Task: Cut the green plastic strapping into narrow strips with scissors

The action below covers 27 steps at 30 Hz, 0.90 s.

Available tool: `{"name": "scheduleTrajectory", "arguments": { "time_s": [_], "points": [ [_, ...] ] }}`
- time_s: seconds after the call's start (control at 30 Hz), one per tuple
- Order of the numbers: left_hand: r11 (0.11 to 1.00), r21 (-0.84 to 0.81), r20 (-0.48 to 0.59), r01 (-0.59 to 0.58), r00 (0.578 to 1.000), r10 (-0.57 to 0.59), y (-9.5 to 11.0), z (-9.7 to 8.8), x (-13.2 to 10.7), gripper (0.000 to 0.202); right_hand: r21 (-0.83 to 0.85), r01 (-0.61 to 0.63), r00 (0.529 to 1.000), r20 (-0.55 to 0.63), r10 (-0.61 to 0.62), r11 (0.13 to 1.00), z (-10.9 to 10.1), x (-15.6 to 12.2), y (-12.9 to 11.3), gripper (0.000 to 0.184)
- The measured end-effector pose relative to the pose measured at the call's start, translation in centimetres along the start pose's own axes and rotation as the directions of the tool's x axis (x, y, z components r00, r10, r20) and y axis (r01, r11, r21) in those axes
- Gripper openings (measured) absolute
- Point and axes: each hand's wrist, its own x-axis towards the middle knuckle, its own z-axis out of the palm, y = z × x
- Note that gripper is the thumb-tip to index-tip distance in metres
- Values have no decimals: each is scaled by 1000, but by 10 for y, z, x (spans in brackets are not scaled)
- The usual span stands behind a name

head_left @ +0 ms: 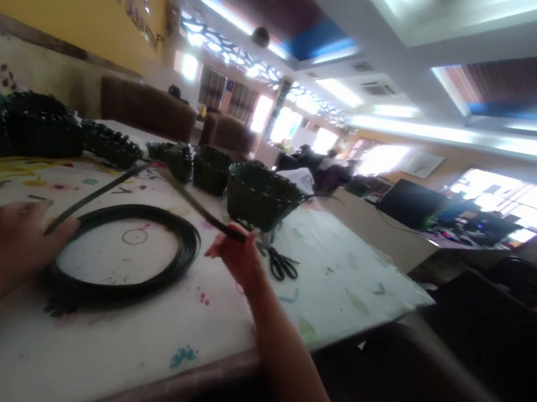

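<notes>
My left hand (21, 234) is closed round one end of a flat dark green strip (101, 191), which slants up and away from it. My right hand (239, 253) pinches a similar strip length (193, 203) on the other side. Both lengths run toward the same spot near the baskets; whether they are one bent strip, I cannot tell. Between my hands a large coil of dark green strip (121, 290) lies flat on the table, its left edge partly behind my left hand. Black-handled scissors (282, 265) lie just right of my right hand.
Several woven dark green baskets (262, 193) stand along the far side of the table (337, 282), which has a flowered cover. Yellow strands (0, 172) lie at the left. Brown chairs (146, 109) stand behind. To the right are another desk with monitors (409, 203) and a dark chair (478, 334).
</notes>
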Motion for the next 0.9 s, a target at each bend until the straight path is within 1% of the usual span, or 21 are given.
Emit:
{"name": "scheduleTrajectory", "arguments": {
  "time_s": [0.03, 0.07, 0.1, 0.13, 0.17, 0.2, 0.27, 0.3, 0.33, 0.37, 0.4, 0.43, 0.47, 0.53, 0.6, 0.63, 0.67, 0.7, 0.77, 0.83, 0.9],
  "points": [
    [996, -69, -57, -60, 997, 56, 6, -4, -3, 78, -11, -55, 994, 98, 56, 998, 5, -2, 7, 66],
    [976, -185, -70, -118, 992, 107, 14, -8, -8, 78, -29, -107, 977, 184, 111, 994, 9, -4, 14, 69],
    [937, -320, -13, -142, 989, 145, 23, -12, -14, 76, -54, -152, 953, 256, 161, 987, 12, -6, 20, 72],
    [889, -444, 94, -113, 981, 171, 33, -15, -21, 75, -92, -190, 926, 315, 210, 977, 15, -9, 25, 73],
    [830, -556, 213, -55, 955, 206, 42, -17, -29, 78, -139, -220, 896, 363, 257, 965, 18, -11, 30, 73],
    [742, -670, 293, 30, 929, 226, 52, -19, -37, 83, -191, -247, 864, 401, 305, 950, 20, -14, 33, 73],
    [485, -839, 395, 247, 889, 231, 68, -19, -51, 88, -279, -305, 789, 461, 405, 911, 24, -18, 40, 73],
    [359, -864, 448, 352, 864, 229, 75, -19, -57, 91, -308, -330, 756, 479, 446, 892, 25, -20, 43, 73],
    [263, -860, 494, 438, 844, 210, 80, -19, -61, 94, -327, -354, 726, 495, 478, 876, 25, -21, 46, 73],
    [199, -845, 530, 496, 827, 187, 85, -20, -64, 92, -333, -372, 704, 508, 497, 866, 25, -23, 48, 74],
    [157, -825, 563, 542, 809, 165, 89, -21, -66, 88, -328, -381, 696, 514, 502, 864, 24, -24, 51, 74],
    [122, -813, 583, 570, 799, 147, 91, -22, -67, 81, -316, -376, 707, 509, 490, 871, 23, -24, 53, 74],
    [98, -808, 589, 581, 798, 126, 92, -23, -68, 74, -300, -358, 739, 488, 465, 884, 21, -24, 54, 72],
    [60, -826, 564, 561, 823, 71, 92, -25, -65, 59, -240, -297, 837, 400, 373, 924, 18, -22, 53, 66],
    [33, -866, 499, 500, 866, -28, 87, -27, -60, 47, -144, -219, 938, 241, 249, 965, 14, -17, 46, 60],
    [24, -885, 461, 465, 883, -90, 84, -28, -56, 42, -84, -186, 970, 142, 196, 979, 10, -14, 41, 58],
    [17, -903, 423, 430, 893, -154, 80, -29, -52, 38, -21, -154, 987, 33, 154, 988, 6, -10, 34, 55],
    [17, -919, 383, 395, 899, -215, 76, -29, -48, 35, 33, -121, 989, -78, 124, 992, -1, -6, 27, 53],
    [48, -942, 302, 333, 899, -317, 66, -30, -39, 31, 101, -61, 953, -289, 88, 993, -17, 1, 9, 50],
    [105, -952, 226, 288, 891, -394, 57, -30, -32, 27, 101, 2, 887, -459, 45, 995, -36, 6, -11, 51],
    [147, -952, 178, 268, 877, -447, 48, -30, -27, 23, 69, 62, 822, -570, -12, 996, -55, 6, -30, 55]
  ]
}}
